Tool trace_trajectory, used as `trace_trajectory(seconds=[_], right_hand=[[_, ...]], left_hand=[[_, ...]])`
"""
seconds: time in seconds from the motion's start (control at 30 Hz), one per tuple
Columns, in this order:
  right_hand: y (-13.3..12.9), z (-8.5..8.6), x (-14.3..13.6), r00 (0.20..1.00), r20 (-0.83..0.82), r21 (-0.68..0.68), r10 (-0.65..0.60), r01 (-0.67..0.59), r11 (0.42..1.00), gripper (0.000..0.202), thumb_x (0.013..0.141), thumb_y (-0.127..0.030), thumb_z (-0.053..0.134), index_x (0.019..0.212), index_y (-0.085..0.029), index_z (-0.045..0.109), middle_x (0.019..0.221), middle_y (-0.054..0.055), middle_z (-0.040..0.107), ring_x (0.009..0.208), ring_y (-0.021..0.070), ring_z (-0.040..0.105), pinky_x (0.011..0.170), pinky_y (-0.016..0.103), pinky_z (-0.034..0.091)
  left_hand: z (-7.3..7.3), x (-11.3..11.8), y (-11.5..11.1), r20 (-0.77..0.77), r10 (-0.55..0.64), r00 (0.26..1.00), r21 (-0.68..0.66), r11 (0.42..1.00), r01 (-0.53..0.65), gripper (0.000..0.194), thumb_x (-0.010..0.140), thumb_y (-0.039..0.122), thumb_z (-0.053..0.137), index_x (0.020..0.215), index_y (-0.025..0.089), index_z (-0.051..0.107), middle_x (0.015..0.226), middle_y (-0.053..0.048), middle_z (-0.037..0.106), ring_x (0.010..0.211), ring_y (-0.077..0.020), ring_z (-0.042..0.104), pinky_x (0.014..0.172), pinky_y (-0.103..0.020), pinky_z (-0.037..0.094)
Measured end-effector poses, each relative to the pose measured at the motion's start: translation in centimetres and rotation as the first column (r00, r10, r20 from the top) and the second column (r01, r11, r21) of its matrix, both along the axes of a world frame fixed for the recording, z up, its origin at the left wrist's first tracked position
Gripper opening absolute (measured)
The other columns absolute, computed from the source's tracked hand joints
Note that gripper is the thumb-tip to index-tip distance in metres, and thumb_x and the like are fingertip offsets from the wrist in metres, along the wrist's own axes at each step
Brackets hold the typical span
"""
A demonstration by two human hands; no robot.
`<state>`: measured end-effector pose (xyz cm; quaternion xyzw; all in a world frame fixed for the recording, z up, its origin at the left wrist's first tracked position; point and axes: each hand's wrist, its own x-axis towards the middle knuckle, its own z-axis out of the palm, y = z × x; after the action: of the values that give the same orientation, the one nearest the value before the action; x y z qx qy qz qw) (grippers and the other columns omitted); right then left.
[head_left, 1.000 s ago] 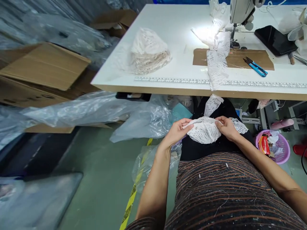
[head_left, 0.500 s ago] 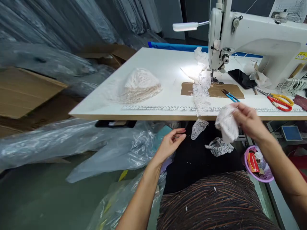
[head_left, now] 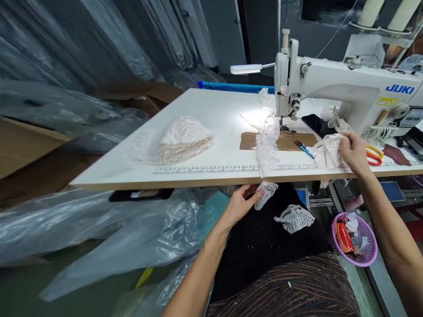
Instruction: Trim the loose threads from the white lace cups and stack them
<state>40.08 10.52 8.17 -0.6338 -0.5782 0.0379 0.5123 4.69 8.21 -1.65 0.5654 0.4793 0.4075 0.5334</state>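
My left hand, just below the table's front edge, pinches a small white lace piece between thumb and fingers. Over the table at the right, my right hand grips a bunched white lace fabric whose near end lies by the blue thread snips. A white lace strip runs from beside the needle toward the front edge. Another lace piece rests on the black cloth over my lap. To the left sits a stack of lace pieces.
The white sewing machine stands at the table's right rear, its lamp to the left. Red and yellow scissors lie beyond my right hand. A printed ruler follows the front edge. Below right is a purple basket.
My right hand has moved up and right, bringing the lace fabric onto the table. My left hand has closed on the small lace piece at the edge. The view has tilted up.
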Motion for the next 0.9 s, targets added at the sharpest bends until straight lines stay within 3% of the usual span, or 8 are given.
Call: trace_trajectory(seconds=[0.13, 0.23, 0.3, 0.37, 0.43, 0.63, 0.77, 0.9], right_hand=[[-1.1, 0.9, -1.2, 0.953, 0.285, 0.101, -0.102, 0.076, 0.992, 0.025, 0.082, -0.025, 0.053, 0.103, -0.017, 0.065, 0.107, 0.017, 0.066, 0.105, 0.0314, 0.059, 0.096, 0.052, 0.045], [-3.5, 1.6, -4.5, 0.957, 0.286, 0.116, 0.044, -0.08, 0.99, 0.022, 0.084, -0.021, 0.052, 0.1, -0.02, 0.066, 0.106, 0.015, 0.067, 0.102, 0.0286, 0.06, 0.09, 0.049, 0.049], [-5.3, 1.5, -7.6, 0.94, 0.207, 0.016, 0.271, -0.28, 0.96, 0.019, 0.086, -0.023, 0.051, 0.098, -0.02, 0.066, 0.096, 0.01, 0.069, 0.085, 0.022, 0.063, 0.078, 0.04, 0.052], [-7.0, 0.7, -10.9, 0.872, 0.091, -0.128, 0.48, -0.468, 0.874, 0.017, 0.088, -0.031, 0.055, 0.094, -0.019, 0.066, 0.084, 0.006, 0.069, 0.072, 0.0174, 0.061, 0.069, 0.034, 0.051], [-8.1, -0.6, -13.6, 0.82, 0.006, -0.242, 0.572, -0.554, 0.797, 0.019, 0.083, -0.036, 0.064, 0.09, -0.019, 0.065, 0.079, 0.005, 0.068, 0.071, 0.0165, 0.062, 0.068, 0.032, 0.05], [-7.7, -3.8, -17.1, 0.802, -0.358, -0.376, 0.478, -0.593, 0.712, 0.018, 0.076, -0.03, 0.072, 0.085, -0.018, 0.061, 0.072, -0.001, 0.064, 0.064, 0.0115, 0.058, 0.062, 0.025, 0.046], [-7.8, -3.4, -17.2, 0.666, -0.601, -0.318, 0.441, -0.706, 0.633, 0.021, 0.074, -0.029, 0.076, 0.073, -0.017, 0.058, 0.064, -0.005, 0.056, 0.059, 0.008, 0.05, 0.059, 0.021, 0.042], [-9.5, -1.9, -17.5, 0.49, -0.725, -0.257, 0.485, -0.845, 0.469, 0.039, 0.064, -0.041, 0.085, 0.07, -0.018, 0.055, 0.062, -0.007, 0.053, 0.058, 0.006, 0.046, 0.057, 0.02, 0.04]], left_hand=[[1.2, 0.4, -0.6, 0.026, -0.06, 0.998, -0.005, 0.998, 0.06, 0.065, 0.056, 0.07, 0.079, 0.09, 0.015, 0.073, 0.092, -0.011, 0.078, 0.085, -0.0251, 0.07, 0.084, -0.038, 0.055], [2.2, 0.2, -1.6, 0.052, -0.101, 0.994, -0.012, 0.995, 0.102, 0.057, 0.06, 0.065, 0.08, 0.086, 0.015, 0.074, 0.085, -0.008, 0.077, 0.075, -0.0205, 0.069, 0.073, -0.032, 0.055], [2.9, 0.1, -2.2, 0.069, -0.112, 0.991, -0.031, 0.993, 0.115, 0.053, 0.061, 0.062, 0.081, 0.084, 0.015, 0.073, 0.079, -0.007, 0.076, 0.069, -0.0182, 0.067, 0.067, -0.029, 0.054], [3.5, 0.0, -2.6, 0.092, -0.121, 0.988, -0.05, 0.991, 0.126, 0.052, 0.061, 0.061, 0.081, 0.083, 0.015, 0.072, 0.078, -0.007, 0.075, 0.066, -0.017, 0.066, 0.065, -0.028, 0.053], [4.1, -0.1, -3.0, 0.105, -0.128, 0.986, -0.066, 0.989, 0.135, 0.052, 0.061, 0.06, 0.082, 0.083, 0.014, 0.072, 0.079, -0.007, 0.076, 0.066, -0.0166, 0.066, 0.065, -0.027, 0.054], [4.5, -0.4, -3.4, 0.05, -0.139, 0.989, -0.085, 0.986, 0.143, 0.053, 0.062, 0.063, 0.081, 0.083, 0.015, 0.072, 0.073, -0.006, 0.074, 0.065, -0.0184, 0.066, 0.062, -0.027, 0.054], [3.7, -0.7, -2.9, 0.067, -0.116, 0.991, -0.111, 0.986, 0.123, 0.063, 0.065, 0.071, 0.074, 0.095, 0.016, 0.073, 0.09, -0.01, 0.076, 0.082, -0.0259, 0.07, 0.073, -0.034, 0.058], [1.9, -0.7, -2.7, 0.115, -0.051, 0.992, -0.133, 0.989, 0.066, 0.072, 0.066, 0.075, 0.069, 0.11, 0.018, 0.073, 0.113, -0.014, 0.073, 0.111, -0.0349, 0.065, 0.095, -0.043, 0.054]])
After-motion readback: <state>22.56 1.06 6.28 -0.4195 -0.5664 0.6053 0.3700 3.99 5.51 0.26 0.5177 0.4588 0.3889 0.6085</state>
